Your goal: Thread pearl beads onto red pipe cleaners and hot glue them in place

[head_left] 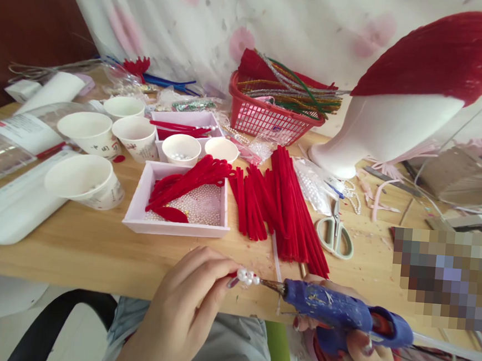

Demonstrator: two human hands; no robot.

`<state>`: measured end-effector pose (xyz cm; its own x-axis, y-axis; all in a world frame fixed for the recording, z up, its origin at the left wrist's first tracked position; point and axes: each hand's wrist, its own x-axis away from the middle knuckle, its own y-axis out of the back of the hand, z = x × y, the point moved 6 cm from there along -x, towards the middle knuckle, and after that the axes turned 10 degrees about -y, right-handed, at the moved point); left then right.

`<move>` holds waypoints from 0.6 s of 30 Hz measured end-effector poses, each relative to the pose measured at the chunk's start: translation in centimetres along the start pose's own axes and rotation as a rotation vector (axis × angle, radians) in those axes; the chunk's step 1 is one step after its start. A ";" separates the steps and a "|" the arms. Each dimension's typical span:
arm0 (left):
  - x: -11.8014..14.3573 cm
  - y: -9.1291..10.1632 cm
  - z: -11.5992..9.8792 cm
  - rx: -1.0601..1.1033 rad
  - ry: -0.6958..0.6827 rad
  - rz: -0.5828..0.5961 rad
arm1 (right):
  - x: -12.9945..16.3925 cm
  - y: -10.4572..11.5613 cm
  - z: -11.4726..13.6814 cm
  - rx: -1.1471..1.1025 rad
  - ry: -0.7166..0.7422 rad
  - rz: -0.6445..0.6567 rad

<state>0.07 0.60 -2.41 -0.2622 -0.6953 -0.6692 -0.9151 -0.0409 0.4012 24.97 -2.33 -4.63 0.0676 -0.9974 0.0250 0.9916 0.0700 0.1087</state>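
Note:
My left hand (181, 309) pinches a small cluster of white pearl beads (246, 277) at the table's front edge. My right hand (360, 357) grips a blue hot glue gun (339, 313), its metal nozzle touching the bead cluster. Just beyond lie a heap of red pipe cleaners (280, 206) and a pink tray (179, 228) holding pearls and bent red pieces.
Several white paper cups (88, 129) stand at the left. Green-handled scissors (337, 235) lie right of the red heap. A red basket (266, 118) of pipe cleaners and a white mannequin head (391, 125) with a red cover stand at the back.

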 end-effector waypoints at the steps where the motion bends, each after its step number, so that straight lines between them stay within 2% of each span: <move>1: 0.0 0.0 0.0 -0.003 0.004 -0.005 | 0.2 -0.2 0.1 -0.007 -0.006 0.008; 3: 0.1 0.1 -0.1 -0.011 -0.001 -0.017 | 0.7 -0.5 0.0 -0.031 -0.040 0.000; 8: 0.1 0.3 -0.3 -0.011 -0.015 -0.028 | 1.9 0.0 -1.0 -0.095 -0.115 -0.128; 14: 0.2 0.1 -0.5 0.024 -0.016 -0.012 | 1.3 0.2 -1.5 -0.022 -0.013 0.113; 18: 0.3 0.1 -0.4 0.034 0.000 -0.004 | 1.2 0.2 -1.2 -0.027 0.004 0.040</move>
<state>0.06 0.11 -2.30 -0.2581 -0.6954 -0.6707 -0.9263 -0.0193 0.3764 25.41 -3.52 -5.75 0.1080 -0.9939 0.0243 0.9907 0.1096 0.0805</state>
